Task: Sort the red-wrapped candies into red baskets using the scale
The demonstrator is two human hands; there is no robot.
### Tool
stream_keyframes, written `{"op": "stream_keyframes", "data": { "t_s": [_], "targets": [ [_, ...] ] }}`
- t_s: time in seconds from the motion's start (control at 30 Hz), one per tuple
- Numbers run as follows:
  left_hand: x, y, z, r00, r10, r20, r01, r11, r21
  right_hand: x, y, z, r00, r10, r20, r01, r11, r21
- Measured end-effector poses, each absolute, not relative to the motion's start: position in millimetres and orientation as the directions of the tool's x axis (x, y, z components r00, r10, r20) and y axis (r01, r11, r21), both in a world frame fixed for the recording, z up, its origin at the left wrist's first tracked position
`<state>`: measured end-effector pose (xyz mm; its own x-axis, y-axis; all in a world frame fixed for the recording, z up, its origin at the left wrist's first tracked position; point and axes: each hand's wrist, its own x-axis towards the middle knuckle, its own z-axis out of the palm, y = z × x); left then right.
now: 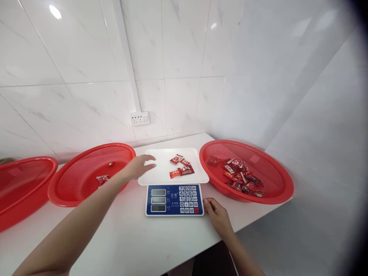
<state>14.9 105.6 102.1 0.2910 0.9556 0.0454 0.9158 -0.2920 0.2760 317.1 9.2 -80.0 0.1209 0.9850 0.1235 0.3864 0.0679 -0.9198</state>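
Step in hand, as I'm reading it: portioning wrapped packets on a weighing scale. Taking the scale panel as landmark. White pan is sitting just behind it; the cluster of red packets is lying on the pan, behind the panel's right half, some touching.

Left hand is hovering at the pan's left edge, behind and left of the panel. Its fingers are standing apart, nothing showing between them, well short of the packets. Right hand is resting just beside the panel's right edge, fingers curled; can't tell if they're pinching anything.

Fuller red basket is standing right of the panel, holding a heap of packets. Sparser red basket is standing left of it, a few pieces showing inside. All of it is sitting on the bench. Top readout is too faint to trust.

Next move, my judgement: picking from the pan would be calling for the left fingers crossing rightward behind the panel and closing on a packet; trusting the readout would be calling for hands clear of the pan.
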Motion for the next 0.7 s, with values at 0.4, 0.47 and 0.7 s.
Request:
{"op": "stream_keyframes", "data": {
  "t_s": [0.4,0.47,0.7],
  "targets": [
    [128,127,51,0.451,0.892,0.034,0.864,-0.446,0.232,315,5,-73,0.142,0.977,0.162,0.426,0.087,-0.901],
    [121,130,53,0.434,0.900,0.030,0.871,-0.428,0.240,315,5,-73,0.140,0.977,0.162,0.427,0.088,-0.900],
    [53,119,93,0.211,0.969,0.130,0.938,-0.238,0.253,315,5,-69,0.133,0.980,0.148,0.411,0.081,-0.908]
  ]
}}
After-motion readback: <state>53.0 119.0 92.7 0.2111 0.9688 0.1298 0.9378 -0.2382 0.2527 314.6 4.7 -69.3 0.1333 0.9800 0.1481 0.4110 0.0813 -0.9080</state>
